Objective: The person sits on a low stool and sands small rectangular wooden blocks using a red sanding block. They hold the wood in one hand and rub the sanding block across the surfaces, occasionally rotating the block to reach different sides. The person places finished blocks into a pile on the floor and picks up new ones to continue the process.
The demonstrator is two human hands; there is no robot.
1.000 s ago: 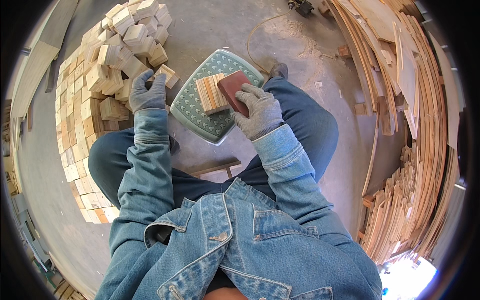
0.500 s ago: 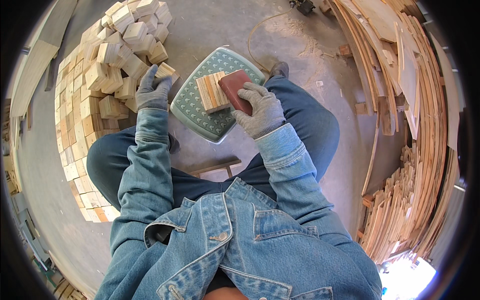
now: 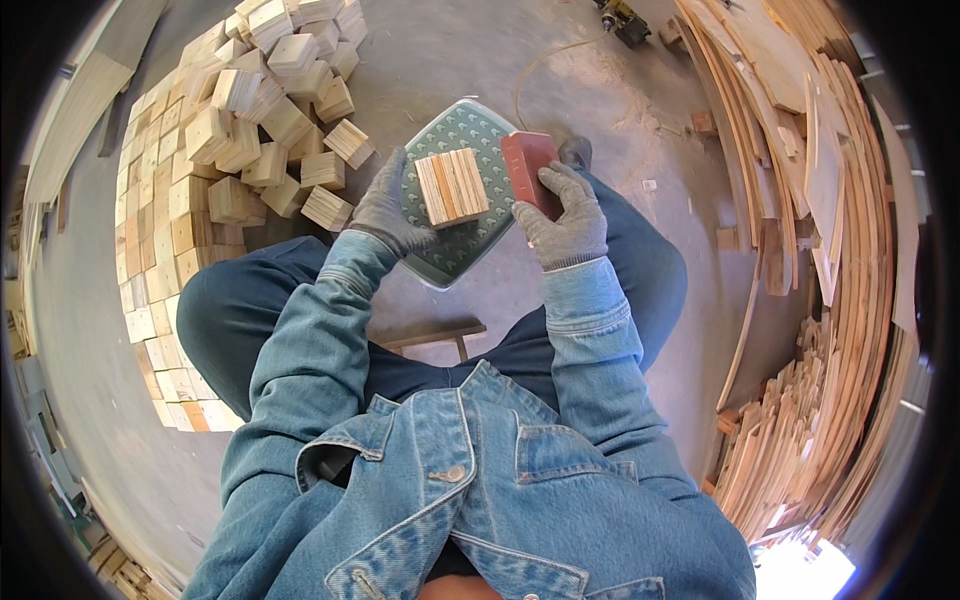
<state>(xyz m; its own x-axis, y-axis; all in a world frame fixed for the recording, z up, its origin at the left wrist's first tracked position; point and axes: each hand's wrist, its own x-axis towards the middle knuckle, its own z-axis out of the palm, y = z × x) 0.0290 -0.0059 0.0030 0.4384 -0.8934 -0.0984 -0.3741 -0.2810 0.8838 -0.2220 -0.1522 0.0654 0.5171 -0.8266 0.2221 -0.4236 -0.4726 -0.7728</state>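
Observation:
A green plastic stool [image 3: 462, 128] with a patterned top stands between my legs. On it rests a laminated wooden block [image 3: 452, 188] with striped layers facing up. My left hand [image 3: 388, 212], in a grey glove, is at the block's left side over the stool's edge, its thumb and fingers apart and holding nothing. Whether it touches the block I cannot tell. To the right of the block, my gloved right hand [image 3: 568, 215] grips a dark red sanding block [image 3: 530, 172], which is tilted and clear of the wood.
A big stack of wooden blocks [image 3: 165, 235] fills the left side, with loose ones [image 3: 326, 208] near my left hand. Long boards and strips [image 3: 850, 250] lie piled on the right. A power tool [image 3: 625, 22] with a cord lies at the far side, near sawdust.
My left hand has moved right, from beside the loose blocks to the block on the stool. My right hand has lifted the sanding block off the wood and shifted right.

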